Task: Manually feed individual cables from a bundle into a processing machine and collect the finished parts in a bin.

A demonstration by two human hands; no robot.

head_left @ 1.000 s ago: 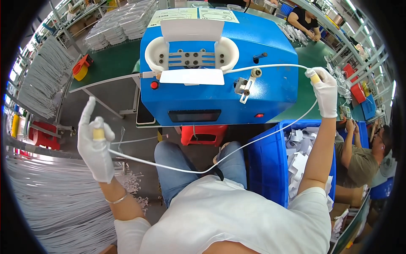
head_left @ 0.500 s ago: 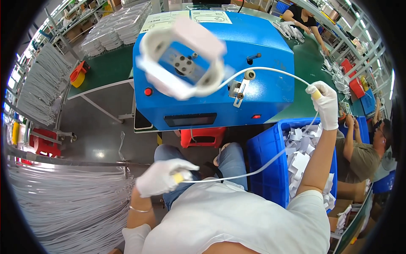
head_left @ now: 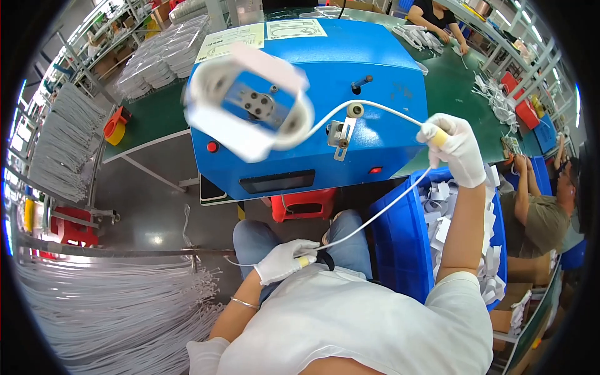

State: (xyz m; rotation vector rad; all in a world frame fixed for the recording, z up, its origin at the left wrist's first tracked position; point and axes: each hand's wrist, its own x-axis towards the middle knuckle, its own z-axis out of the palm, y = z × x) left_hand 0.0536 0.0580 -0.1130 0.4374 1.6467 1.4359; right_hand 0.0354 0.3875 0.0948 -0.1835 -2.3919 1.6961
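A white cable (head_left: 392, 204) runs from a blurred white winding head (head_left: 226, 136) on the front of a blue machine (head_left: 369, 59). It passes a small guide roller (head_left: 355, 110) and reaches my right hand (head_left: 456, 150), whose gloved fingers are closed around it. From there the cable slopes down to my left hand (head_left: 284, 262), low over my lap, also gloved and closed on it. A short tail comes out past the left hand. Both gloves have yellow wrapping on a finger.
To the right stands a blue bin (head_left: 400, 240) full of white pieces. Bundles of white cables (head_left: 106, 306) hang at lower left. A red stool (head_left: 303, 205) is beneath the machine. Clear trays (head_left: 165, 56) are stacked on the green bench (head_left: 150, 122). Co-workers sit at right.
My left hand has moved right across my lap, along the cable. My right hand has shifted left and slightly down, still gripping it. The winding head is blurred in both frames.
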